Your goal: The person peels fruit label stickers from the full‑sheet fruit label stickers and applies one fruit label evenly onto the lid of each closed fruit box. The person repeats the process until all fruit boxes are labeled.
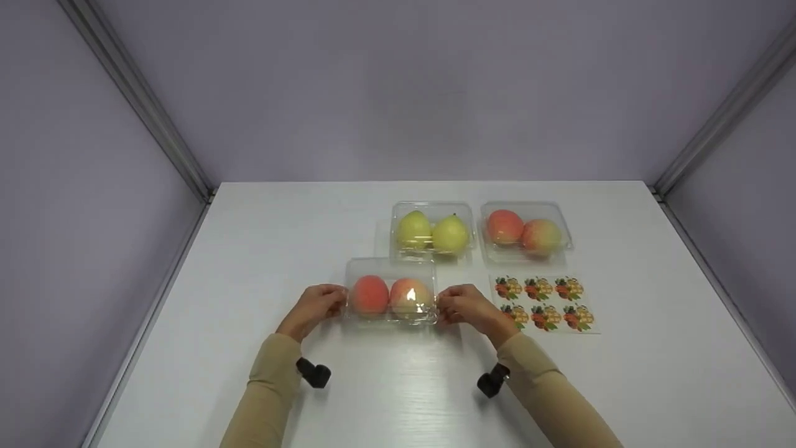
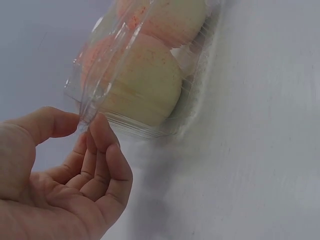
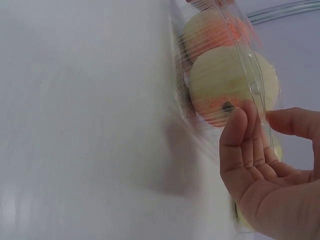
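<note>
A clear plastic box [image 1: 390, 269] with a closed lid holds two peaches, a redder one [image 1: 370, 295] on the left and a paler one [image 1: 410, 297] on the right. My left hand [image 1: 316, 307] pinches the box's rim at its left side; in the left wrist view the thumb and fingertips of that hand [image 2: 75, 175] meet on the clear edge. At the opposite side my right hand [image 1: 467, 306] pinches the rim too, and the right wrist view shows this hand [image 3: 272, 175] with its thumb and fingers on either side of the rim.
Behind stand a clear box [image 1: 433, 208] of two yellow-green pears [image 1: 450, 235] and, right of it, another box [image 1: 521, 209] with two peaches [image 1: 505, 226]. A sheet of fruit stickers [image 1: 545, 303] lies right of my right hand. Walls [image 1: 423, 93] enclose the white table [image 1: 280, 230].
</note>
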### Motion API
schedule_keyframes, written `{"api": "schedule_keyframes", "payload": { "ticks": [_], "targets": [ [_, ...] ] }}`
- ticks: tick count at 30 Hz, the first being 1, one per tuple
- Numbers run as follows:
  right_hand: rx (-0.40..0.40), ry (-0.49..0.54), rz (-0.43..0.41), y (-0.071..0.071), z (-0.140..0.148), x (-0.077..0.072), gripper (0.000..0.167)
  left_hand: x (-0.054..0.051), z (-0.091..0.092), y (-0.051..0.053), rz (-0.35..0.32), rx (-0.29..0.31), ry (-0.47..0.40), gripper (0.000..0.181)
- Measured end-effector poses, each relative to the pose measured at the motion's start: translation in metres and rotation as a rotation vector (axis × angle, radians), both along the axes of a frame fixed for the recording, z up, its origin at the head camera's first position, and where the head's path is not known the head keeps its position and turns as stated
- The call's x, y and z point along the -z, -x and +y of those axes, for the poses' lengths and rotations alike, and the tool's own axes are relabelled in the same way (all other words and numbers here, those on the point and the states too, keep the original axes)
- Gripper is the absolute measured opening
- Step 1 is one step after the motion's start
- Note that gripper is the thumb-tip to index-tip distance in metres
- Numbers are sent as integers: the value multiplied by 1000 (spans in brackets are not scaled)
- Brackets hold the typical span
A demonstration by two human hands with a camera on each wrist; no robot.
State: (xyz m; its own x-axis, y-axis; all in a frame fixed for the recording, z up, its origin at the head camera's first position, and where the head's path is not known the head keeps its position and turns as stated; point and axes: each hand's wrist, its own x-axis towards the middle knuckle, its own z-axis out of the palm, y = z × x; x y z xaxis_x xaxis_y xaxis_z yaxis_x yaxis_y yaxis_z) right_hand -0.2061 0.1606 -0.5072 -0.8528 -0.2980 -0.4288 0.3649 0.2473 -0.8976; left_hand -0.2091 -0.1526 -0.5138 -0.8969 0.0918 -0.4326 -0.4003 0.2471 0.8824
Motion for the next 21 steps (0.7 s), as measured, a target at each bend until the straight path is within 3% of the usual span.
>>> {"api": "schedule_keyframes", "payload": {
  "ticks": [15,21],
  "targets": [
    [-26,-2,-1,-1,20,-4,19,0,19,3,-6,12,7,29],
    [-6,-5,-11,-2,27,-4,12,-1,28,4,-15,14,5,28]
  ]
}}
